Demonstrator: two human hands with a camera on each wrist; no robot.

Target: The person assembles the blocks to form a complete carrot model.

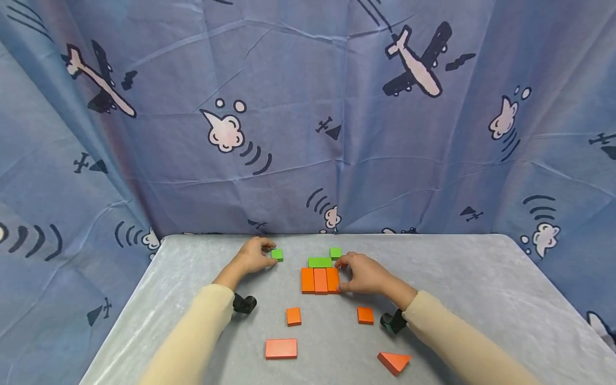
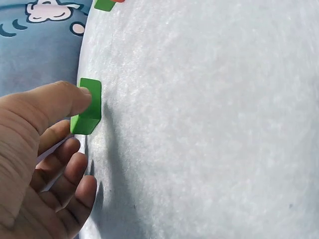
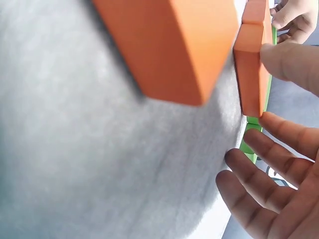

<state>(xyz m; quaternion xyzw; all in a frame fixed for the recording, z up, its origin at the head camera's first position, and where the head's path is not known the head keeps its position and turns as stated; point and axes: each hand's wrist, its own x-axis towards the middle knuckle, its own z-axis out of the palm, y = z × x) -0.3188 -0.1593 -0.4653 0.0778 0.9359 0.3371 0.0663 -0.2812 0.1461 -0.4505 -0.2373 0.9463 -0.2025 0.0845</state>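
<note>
My left hand [image 1: 253,254] pinches a small green block [image 1: 277,255] between thumb and index finger near the table's back edge. The left wrist view shows the thumb on this block [image 2: 92,117], with the other fingers loosely curled below. Three upright orange blocks stand side by side: a left one [image 1: 307,280], a paler middle one [image 1: 320,280] and a right one [image 1: 332,280]. Thumb and index finger of my right hand [image 1: 366,272] grip that right block [image 3: 249,74] at its two ends. Behind the row lie a green rectangular block [image 1: 320,262] and a small green block [image 1: 335,253].
Nearer me lie two small orange blocks, a left one [image 1: 293,316] and a right one [image 1: 365,315]. Closest are a pale orange rectangular block [image 1: 281,348] and an orange triangular block [image 1: 394,362]. A blue airplane-print curtain [image 1: 289,133] hangs behind the grey table [image 1: 471,299].
</note>
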